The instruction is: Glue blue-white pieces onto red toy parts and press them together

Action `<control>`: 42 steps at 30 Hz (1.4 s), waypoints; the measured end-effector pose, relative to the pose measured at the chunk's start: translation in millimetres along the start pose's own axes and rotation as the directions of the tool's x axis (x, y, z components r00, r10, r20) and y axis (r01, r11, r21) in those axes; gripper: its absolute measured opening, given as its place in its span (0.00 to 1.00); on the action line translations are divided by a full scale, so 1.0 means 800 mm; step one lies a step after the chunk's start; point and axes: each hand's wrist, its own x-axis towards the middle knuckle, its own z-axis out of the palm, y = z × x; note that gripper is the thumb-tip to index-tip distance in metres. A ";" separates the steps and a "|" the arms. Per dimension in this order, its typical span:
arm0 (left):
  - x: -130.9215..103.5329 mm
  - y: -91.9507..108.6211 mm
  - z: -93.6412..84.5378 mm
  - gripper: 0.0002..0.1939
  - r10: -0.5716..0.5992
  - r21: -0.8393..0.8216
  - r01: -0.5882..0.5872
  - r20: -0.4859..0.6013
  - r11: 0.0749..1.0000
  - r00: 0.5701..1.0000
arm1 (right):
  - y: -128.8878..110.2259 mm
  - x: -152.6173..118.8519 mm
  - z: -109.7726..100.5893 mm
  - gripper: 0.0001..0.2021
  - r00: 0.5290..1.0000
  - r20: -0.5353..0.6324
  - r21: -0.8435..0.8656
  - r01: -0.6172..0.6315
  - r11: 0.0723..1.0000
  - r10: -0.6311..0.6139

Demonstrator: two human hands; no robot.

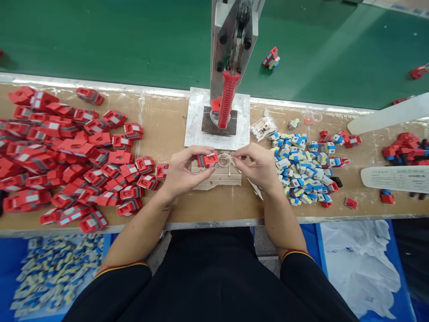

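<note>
My left hand (187,167) grips a red and grey plastic toy part (207,160) between thumb and fingers, with its hollow side showing. Pinched in my right hand (256,163) is a thin white cotton swab (233,158), its tip close to the red part; whether they touch I cannot tell. Between the hands a small round clear dish (224,162) sits on a torn piece of cardboard (217,180). Behind them stands a hand press with a red handle (228,100), on a metal plate (194,129). A red piece (216,105) is at the press head.
A large heap of red toy parts (73,147) covers the left of the bench. Blue, white and yellow parts (300,165) lie at right, beside a bag of cotton swabs (263,127). Beyond runs a green belt (134,44) carrying an assembled piece (271,58). Blue bins (323,250) stand below.
</note>
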 end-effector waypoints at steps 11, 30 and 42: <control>0.000 -0.005 -0.001 0.14 -0.031 0.013 0.031 -0.041 0.999 0.999 | 0.015 -0.005 0.014 0.06 0.984 0.174 -0.088 -0.012 0.996 0.027; -0.004 -0.002 0.005 0.12 0.012 0.068 -0.016 0.047 0.998 0.999 | -0.021 -0.003 0.019 0.04 0.980 -0.131 0.450 -0.078 0.890 0.152; -0.003 0.000 0.003 0.12 0.012 0.087 -0.017 0.054 0.996 0.998 | -0.023 -0.003 0.022 0.08 0.989 -0.119 0.480 -0.025 0.877 0.093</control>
